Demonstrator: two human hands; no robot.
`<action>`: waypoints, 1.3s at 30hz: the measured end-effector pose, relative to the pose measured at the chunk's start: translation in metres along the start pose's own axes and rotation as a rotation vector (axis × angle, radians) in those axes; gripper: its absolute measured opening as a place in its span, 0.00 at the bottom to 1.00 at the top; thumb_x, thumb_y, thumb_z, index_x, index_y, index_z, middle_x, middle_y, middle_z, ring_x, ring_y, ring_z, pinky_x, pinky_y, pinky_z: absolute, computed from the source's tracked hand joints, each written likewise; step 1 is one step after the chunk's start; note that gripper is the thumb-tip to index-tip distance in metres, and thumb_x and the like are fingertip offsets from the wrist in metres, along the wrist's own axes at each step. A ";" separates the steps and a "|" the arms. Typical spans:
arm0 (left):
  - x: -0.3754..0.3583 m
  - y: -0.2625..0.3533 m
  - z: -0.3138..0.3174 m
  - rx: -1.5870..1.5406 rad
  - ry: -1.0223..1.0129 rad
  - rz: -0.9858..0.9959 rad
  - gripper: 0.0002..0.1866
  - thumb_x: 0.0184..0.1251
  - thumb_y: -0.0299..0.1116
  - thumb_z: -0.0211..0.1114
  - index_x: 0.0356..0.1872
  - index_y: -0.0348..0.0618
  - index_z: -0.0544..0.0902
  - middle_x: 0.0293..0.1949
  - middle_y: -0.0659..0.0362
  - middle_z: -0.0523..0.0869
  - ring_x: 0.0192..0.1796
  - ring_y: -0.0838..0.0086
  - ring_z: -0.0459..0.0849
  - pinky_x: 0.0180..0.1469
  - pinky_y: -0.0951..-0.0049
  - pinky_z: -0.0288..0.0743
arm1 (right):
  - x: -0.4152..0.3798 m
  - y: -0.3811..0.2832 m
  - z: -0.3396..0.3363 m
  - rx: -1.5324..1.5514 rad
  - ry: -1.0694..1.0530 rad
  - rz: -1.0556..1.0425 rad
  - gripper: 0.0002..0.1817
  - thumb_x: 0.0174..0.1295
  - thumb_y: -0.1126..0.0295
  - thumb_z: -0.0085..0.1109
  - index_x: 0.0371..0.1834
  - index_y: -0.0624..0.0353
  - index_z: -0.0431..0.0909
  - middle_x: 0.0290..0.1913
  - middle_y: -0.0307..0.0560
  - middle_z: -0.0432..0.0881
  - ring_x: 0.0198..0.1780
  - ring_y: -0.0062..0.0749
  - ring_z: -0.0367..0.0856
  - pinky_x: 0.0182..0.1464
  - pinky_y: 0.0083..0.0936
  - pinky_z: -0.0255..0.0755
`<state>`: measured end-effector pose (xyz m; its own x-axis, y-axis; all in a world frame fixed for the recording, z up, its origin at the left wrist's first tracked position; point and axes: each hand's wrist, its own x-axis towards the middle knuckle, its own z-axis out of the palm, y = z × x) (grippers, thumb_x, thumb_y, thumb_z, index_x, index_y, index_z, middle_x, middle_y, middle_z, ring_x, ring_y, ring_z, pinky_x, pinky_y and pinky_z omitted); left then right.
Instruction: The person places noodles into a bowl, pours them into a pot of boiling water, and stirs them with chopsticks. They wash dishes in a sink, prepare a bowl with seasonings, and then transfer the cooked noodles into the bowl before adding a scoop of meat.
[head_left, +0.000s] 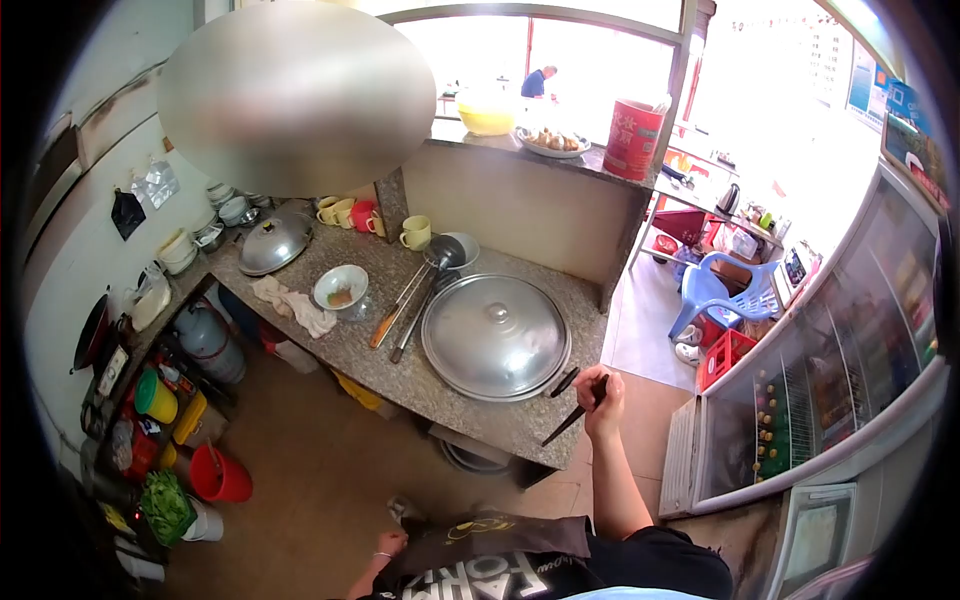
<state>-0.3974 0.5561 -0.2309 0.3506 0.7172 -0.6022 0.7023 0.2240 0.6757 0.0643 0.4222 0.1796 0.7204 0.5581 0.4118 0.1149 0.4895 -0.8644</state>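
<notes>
My right hand (603, 400) is closed around a slim dark utensil (568, 424), whose tip points down and left over the counter's right end. Beside it, a large round metal lid (496, 335) covers a pan with a black handle (565, 382). My left hand (392, 543) hangs low near my apron, away from the counter, its fingers too small to make out. Left of the lid lie a ladle (443, 252) and other long-handled utensils (388, 322). A white bowl (341, 287) with a little food in it stands by a crumpled cloth (296, 306).
A smaller domed lid (274, 243) and several cups (415, 233) stand at the counter's back. The ledge holds a yellow bowl (486, 113), a plate of food (553, 142) and a red bucket (633, 140). A glass-door fridge (800, 400) stands right. Another person (538, 82) is beyond the opening.
</notes>
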 end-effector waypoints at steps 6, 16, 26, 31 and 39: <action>0.005 -0.026 -0.010 -0.197 -0.085 -0.167 0.16 0.50 0.39 0.68 0.34 0.36 0.84 0.26 0.54 0.85 0.27 0.70 0.83 0.34 0.71 0.76 | -0.009 0.002 0.020 -0.081 0.017 0.016 0.38 0.59 0.34 0.38 0.26 0.65 0.75 0.12 0.30 0.59 0.14 0.12 0.52 0.18 0.15 0.42; 0.031 -0.086 -0.077 -0.415 -0.097 0.006 0.10 0.51 0.34 0.66 0.29 0.37 0.85 0.25 0.55 0.85 0.29 0.72 0.83 0.35 0.72 0.76 | -0.030 0.020 0.148 -0.088 -0.116 0.049 0.41 0.59 0.31 0.34 0.25 0.65 0.75 0.12 0.30 0.58 0.14 0.13 0.51 0.17 0.17 0.42; 0.018 -0.213 -0.215 -0.405 0.214 -0.207 0.15 0.56 0.37 0.61 0.40 0.37 0.83 0.36 0.53 0.85 0.39 0.69 0.81 0.42 0.70 0.74 | -0.058 0.063 0.338 -0.118 -0.311 0.112 0.44 0.55 0.27 0.33 0.25 0.64 0.75 0.11 0.28 0.56 0.13 0.15 0.50 0.17 0.19 0.40; -0.015 -0.212 -0.294 -0.323 0.311 -0.475 0.16 0.54 0.37 0.63 0.40 0.37 0.83 0.37 0.52 0.85 0.40 0.68 0.81 0.44 0.68 0.73 | -0.074 0.094 0.395 -0.116 -0.331 0.122 0.41 0.55 0.27 0.36 0.26 0.62 0.73 0.13 0.28 0.57 0.14 0.12 0.49 0.17 0.17 0.39; -0.017 -0.231 -0.322 -0.399 0.361 -0.457 0.10 0.51 0.33 0.64 0.31 0.37 0.83 0.27 0.57 0.84 0.32 0.73 0.81 0.37 0.71 0.73 | -0.057 0.139 0.484 -0.180 -0.424 0.239 0.22 0.62 0.52 0.51 0.26 0.65 0.75 0.16 0.28 0.63 0.18 0.11 0.56 0.21 0.14 0.46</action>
<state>-0.7653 0.7050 -0.2400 -0.2013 0.6521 -0.7309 0.4253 0.7303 0.5345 -0.2924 0.7829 0.1751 0.4044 0.8811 0.2451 0.1234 0.2130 -0.9692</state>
